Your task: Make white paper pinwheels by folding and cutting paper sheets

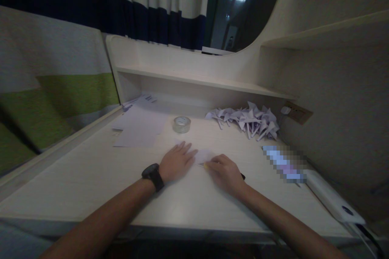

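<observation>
My left hand (177, 160) lies flat with fingers spread on a small white sheet of paper (204, 155) on the pale desk (91, 178). A black watch sits on that wrist. My right hand (225, 173) is closed around a thin tool with a yellow and dark handle (203, 165), its tip touching the paper next to my left fingers. Whether it is a knife or a pen is too dim to tell.
A roll of clear tape (181, 124) stands behind my hands. Loose white sheets (140, 126) lie at the back left. A heap of folded paper pinwheels (249, 120) fills the back right. A white power strip (331, 201) lies along the right edge, under a wall socket (296, 111).
</observation>
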`<state>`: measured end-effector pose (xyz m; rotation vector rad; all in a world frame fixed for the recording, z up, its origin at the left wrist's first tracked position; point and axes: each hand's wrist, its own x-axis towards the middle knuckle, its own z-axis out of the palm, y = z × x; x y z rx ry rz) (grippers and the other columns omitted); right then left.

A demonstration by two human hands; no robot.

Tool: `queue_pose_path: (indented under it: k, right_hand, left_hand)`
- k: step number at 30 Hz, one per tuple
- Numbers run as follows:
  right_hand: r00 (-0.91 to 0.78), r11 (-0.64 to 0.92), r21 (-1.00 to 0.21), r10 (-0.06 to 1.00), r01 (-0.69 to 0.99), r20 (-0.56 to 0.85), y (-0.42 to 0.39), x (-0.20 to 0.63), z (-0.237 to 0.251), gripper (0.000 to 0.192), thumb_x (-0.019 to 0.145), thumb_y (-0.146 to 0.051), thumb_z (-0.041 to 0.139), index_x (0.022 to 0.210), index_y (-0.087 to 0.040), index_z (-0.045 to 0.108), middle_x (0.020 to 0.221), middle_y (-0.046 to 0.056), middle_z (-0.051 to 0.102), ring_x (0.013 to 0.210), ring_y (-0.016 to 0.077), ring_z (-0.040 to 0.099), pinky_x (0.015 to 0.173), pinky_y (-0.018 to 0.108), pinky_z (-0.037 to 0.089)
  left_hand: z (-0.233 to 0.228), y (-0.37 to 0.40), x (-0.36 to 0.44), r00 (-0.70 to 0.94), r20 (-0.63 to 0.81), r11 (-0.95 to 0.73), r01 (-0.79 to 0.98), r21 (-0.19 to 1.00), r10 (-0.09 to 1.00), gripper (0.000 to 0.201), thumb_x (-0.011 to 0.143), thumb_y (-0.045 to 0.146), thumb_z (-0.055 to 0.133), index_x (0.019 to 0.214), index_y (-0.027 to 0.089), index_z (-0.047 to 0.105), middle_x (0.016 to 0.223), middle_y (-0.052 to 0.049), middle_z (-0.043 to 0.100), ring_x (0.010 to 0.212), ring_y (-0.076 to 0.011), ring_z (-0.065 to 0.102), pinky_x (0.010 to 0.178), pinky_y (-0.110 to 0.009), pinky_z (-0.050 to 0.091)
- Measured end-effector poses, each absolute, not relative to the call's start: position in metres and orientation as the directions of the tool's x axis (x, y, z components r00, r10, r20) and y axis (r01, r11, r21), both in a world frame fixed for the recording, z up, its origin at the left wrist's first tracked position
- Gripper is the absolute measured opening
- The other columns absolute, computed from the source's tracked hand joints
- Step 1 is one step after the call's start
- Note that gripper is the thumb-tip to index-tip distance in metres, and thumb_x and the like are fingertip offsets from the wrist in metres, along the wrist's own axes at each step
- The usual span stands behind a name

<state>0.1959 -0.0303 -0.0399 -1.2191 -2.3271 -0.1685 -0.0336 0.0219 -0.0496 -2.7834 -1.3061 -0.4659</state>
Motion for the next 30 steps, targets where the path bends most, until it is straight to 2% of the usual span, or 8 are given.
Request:
queue_pose_path:
  k: [6,18,30]
  right_hand:
    - [-0.376,0.458,-0.118,0.829,0.881,0.413,-0.042,0.201,-0.037,0.022,0.088,-0.023,0.055,0.106,-0.020,0.069,0.096,0.009,0.068,0.088,0.0211,0.060,0.078,0.032,0.049]
    - [-0.390,0.456,-0.115,0.847,0.883,0.363,-0.045,0.195,-0.033,0.022,0.090,-0.024,0.053,0.104,-0.021,0.070,0.093,0.008,0.068,0.087,0.0204,0.060,0.077,0.030,0.048]
    - [-0.304,0.348,-0.072,0.889,0.935,0.343,-0.053,0.177,-0.027,0.016,0.087,-0.026,0.056,0.095,-0.022,0.069,0.092,0.007,0.069,0.088,0.0243,0.061,0.073,0.033,0.048]
  left_hand:
    - [-0.048,0.021,-0.032,0.563,0.306,-0.616,0.780,0.109,0.768,0.050,0.098,0.048,0.024,0.137,0.029,0.049,0.145,-0.008,0.044,0.135,-0.0338,0.035,0.102,-0.050,0.032]
    - [-0.046,0.020,-0.033,0.572,0.298,-0.617,0.783,0.079,0.764,0.048,0.098,0.046,0.024,0.135,0.030,0.050,0.143,-0.007,0.047,0.132,-0.0331,0.037,0.098,-0.050,0.035]
    - [-0.041,0.012,-0.030,0.514,0.319,-0.566,0.818,0.096,0.797,0.052,0.097,0.049,0.024,0.135,0.026,0.052,0.141,-0.011,0.049,0.131,-0.0354,0.038,0.098,-0.052,0.034]
